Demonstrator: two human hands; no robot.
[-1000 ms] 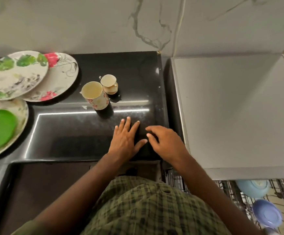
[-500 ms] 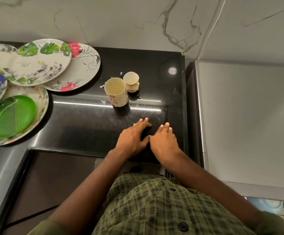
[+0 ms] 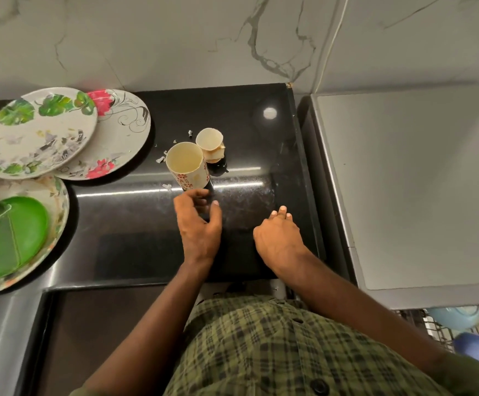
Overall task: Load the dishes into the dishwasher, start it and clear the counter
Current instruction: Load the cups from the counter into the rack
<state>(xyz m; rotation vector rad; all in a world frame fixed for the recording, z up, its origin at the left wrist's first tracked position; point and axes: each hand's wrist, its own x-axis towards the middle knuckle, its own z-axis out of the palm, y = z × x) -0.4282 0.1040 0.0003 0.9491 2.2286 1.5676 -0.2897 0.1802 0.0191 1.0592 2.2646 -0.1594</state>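
A cream paper cup with red flowers [image 3: 188, 167] stands on the black counter [image 3: 135, 221]. Behind it sit smaller cream cups [image 3: 211, 145], stacked and crumpled. My left hand [image 3: 196, 224] is just below the flowered cup, fingers curved and spread, holding nothing; its fingertips are close to the cup's base. My right hand [image 3: 278, 238] rests on the counter to the right, fingers fairly straight. Floral plates [image 3: 35, 135] overlap at the left, and a green plate [image 3: 7, 235] lies on another floral plate.
A grey dishwasher top [image 3: 415, 190] fills the right side. Below it the rack [image 3: 438, 330] shows blue bowls [image 3: 458, 317]. Small paper scraps [image 3: 161, 160] lie around the cups. A marble wall [image 3: 204, 38] backs the counter.
My left hand left the right hand's side and moved up toward the flowered cup, fingers now curved. My right hand stayed low on the counter. The view shifted slightly.
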